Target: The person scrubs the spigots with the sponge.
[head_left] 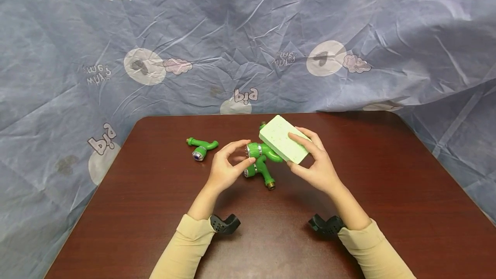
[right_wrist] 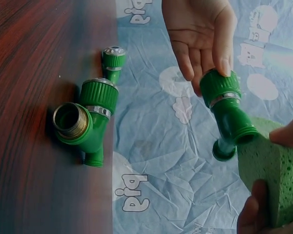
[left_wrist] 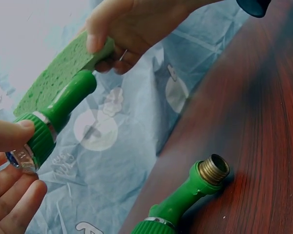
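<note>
My left hand pinches a green plastic tap by its ribbed knob, between thumb and fingers, up off the table. The tap's spout points toward a pale green sponge, which my right hand grips along its edges. Seen from the right wrist, the sponge is right at the tap's open end and partly behind it. In the head view the sponge covers part of the tap's body. Under the held tap, a second green tap with a brass threaded end lies on the table.
Another green tap lies to the left on the dark brown wooden table. A blue-grey printed cloth hangs behind the table's far edge. Black wrist mounts sit on both forearms.
</note>
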The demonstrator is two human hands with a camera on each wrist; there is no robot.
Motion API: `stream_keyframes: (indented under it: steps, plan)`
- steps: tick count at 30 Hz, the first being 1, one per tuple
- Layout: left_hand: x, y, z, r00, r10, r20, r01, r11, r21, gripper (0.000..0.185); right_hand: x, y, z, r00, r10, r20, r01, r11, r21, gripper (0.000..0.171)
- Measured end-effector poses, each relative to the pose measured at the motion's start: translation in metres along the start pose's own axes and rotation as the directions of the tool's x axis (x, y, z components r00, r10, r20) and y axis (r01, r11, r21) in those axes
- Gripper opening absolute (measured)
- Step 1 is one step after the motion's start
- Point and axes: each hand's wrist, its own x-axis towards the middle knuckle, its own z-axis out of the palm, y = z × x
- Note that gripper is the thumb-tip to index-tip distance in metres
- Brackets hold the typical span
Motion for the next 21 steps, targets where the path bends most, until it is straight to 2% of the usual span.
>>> stream_keyframes:
  steps: [5,9,14,21]
  plan:
    - [0.0010,-0.0013,-0.0022,0.996,-0.021,-0.090,0.023,1.000,0.020,0.040,0.0008,0.0002,-0.0034,0.998,-0.040,0.056,0.039,0.999,0.030,0.058]
    - [0.0019,-0.0017,-0.0045,0.990,-0.039,-0.137,0.042,0.999,0.019,0.041,0.0005,0.0017,-0.0042,0.993,-0.076,0.091,0.070,0.996,0.059,0.058]
    - [0.0016,-0.0007,-0.0052,0.990,-0.049,-0.130,0.051,0.999,0.016,0.041,-0.0004,-0.0011,-0.0018,0.987,-0.103,0.126,0.094,0.993,0.077,0.058]
    - [0.0015,0.0006,-0.0045,0.994,-0.030,-0.105,0.031,1.000,0.005,0.042,-0.0009,-0.0048,-0.0003,0.986,-0.122,0.112,0.112,0.989,0.094,0.057]
